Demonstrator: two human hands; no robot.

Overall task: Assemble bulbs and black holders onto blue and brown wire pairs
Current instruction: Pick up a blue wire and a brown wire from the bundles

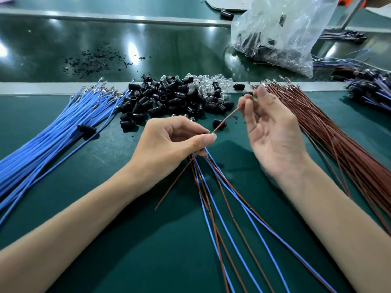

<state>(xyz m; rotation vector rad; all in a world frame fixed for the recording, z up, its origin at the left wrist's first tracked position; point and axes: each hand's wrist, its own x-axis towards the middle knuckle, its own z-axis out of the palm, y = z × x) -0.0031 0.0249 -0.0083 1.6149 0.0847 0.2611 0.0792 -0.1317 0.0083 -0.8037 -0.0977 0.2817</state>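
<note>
1. Pinching the wire bundle (pixel 222 208) of blue and brown strands, the left hand (pixel 169 142) has thumb and forefinger clamped on it.
2. One brown wire (pixel 226 118) runs diagonally up and right from that pinch to the right hand (pixel 273 136).
3. The right hand's fingers are loosely curled and blurred, so I cannot tell whether they grip the tip.
4. Black holders (pixel 169 98) and bulbs (pixel 209 80) lie beyond the tip.

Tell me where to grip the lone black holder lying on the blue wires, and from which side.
Pinch the black holder across its barrel, coming down from above. It lies on its side atop the blue wires, long axis roughly left-right, so its near and far flanks look free.
</note>
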